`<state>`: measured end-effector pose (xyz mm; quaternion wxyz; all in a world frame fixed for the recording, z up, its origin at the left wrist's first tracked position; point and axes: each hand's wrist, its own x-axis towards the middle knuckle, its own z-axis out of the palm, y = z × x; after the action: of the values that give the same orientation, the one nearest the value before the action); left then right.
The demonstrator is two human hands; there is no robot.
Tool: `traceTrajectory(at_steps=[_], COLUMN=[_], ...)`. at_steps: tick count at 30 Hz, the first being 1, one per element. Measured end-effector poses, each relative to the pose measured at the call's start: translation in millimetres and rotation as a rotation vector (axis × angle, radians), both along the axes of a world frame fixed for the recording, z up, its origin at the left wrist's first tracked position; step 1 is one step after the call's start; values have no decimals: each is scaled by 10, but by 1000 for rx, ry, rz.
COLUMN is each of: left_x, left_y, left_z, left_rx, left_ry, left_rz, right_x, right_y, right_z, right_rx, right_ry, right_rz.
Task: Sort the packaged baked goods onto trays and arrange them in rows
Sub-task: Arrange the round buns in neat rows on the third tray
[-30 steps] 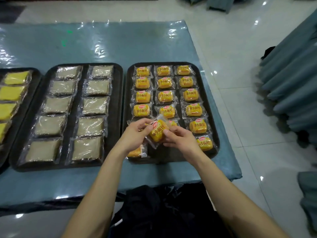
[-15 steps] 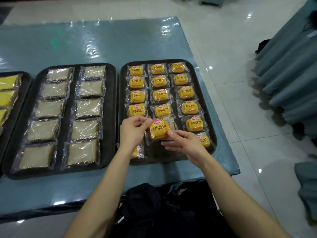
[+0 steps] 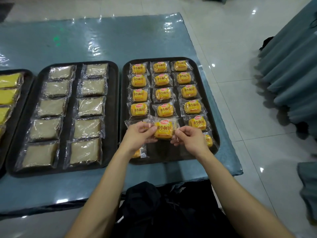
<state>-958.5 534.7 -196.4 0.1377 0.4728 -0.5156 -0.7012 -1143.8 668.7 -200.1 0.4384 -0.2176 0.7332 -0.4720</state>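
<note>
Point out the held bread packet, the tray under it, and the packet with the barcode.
Yellow bread packet in clear wrap [image 3: 163, 130], head view, its printed front.
Black plastic tray on the right [image 3: 171, 159], head view, bare near rim.
Packet with white barcode label [image 3: 142, 152], head view, on the label.

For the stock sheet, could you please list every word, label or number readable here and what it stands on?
"小面包": on the held bun packet and on the other bun packets on the right tray.
Red oval logo above it: too blurred to read.
Barcode sticker on the front-left packet: too small to read.
Pale cake packets, yellow cake packets: no print visible.
</note>
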Motion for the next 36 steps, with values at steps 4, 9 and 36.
traceTrajectory(at_steps=[4,9,36], left_x=[44,-97,590], left_y=[19,125,-434], left_z=[-37,-166,-88], left_rx=[-73,-240,-983], left_ry=[-166,-436,-761], left_rz=[-98,-309,-374], right_x=[-87,-146,431], right_y=[65,230,-276], right_z=[-57,-96,-250], right_rx=[102,401,-94], right_ry=[216,678,1058], right_rz=[98,305,638])
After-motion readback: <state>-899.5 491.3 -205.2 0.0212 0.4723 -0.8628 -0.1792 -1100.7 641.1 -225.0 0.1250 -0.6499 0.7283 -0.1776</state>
